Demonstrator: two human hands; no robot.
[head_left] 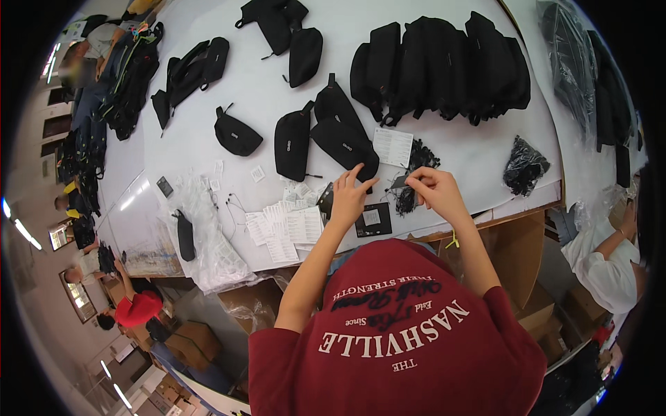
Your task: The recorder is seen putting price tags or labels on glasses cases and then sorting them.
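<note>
on one white surface [479,149], one black pouch [340,144] slants toward the near edge, my left fingers [355,173] at its end, gripping or not i cannot tell; over one cord heap [421,154], my right fingers [421,182] pinch one dark tag [399,182].

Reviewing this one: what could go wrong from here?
The dark tag pinched in the right hand is close to tangled black cords, which might snag it. The white cards, fanned out loosely near the left forearm, could scatter if brushed. The clear plastic hanging over the table edge may slide off.
</note>
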